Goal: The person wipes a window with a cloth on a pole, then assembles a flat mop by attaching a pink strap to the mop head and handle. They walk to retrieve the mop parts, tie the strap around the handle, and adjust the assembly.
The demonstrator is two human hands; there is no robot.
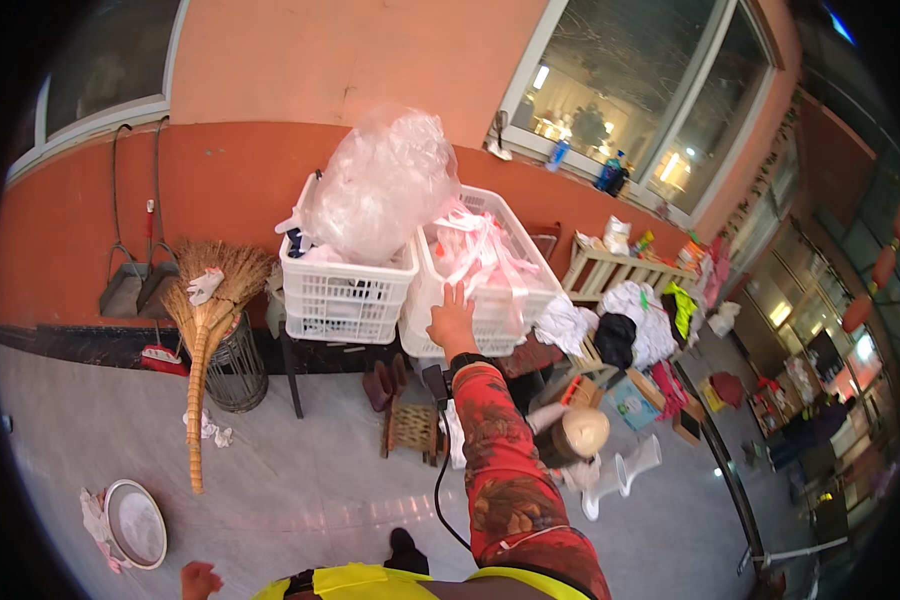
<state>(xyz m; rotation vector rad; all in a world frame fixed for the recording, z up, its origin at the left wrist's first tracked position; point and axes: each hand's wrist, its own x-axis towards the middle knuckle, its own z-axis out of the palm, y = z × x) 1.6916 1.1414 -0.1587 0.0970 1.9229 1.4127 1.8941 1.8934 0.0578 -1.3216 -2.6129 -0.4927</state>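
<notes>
My right hand (452, 322) is stretched forward with its fingers spread, at the near rim of the right-hand white plastic basket (548, 300). It holds nothing that I can see; whether the fingertips touch the rim or the bags cannot be made out. Pink and white plastic bags (477, 245) fill this basket. Beside it on the left stands a second white basket (342, 312), topped by a large bundle of clear plastic (385, 190). My left hand (200, 580) hangs low at the bottom edge, partly cut off, fingers loosely bent and apart, with nothing visible in it.
A straw broom (202, 340) leans by a wire bin (238, 375) at left, near long-handled dustpans (125, 288). A white basin (137, 523) lies on the floor. At right are a bench with clothes (638, 322), white boots (622, 475) and boxes (634, 398). A black cable (438, 498) hangs by my arm.
</notes>
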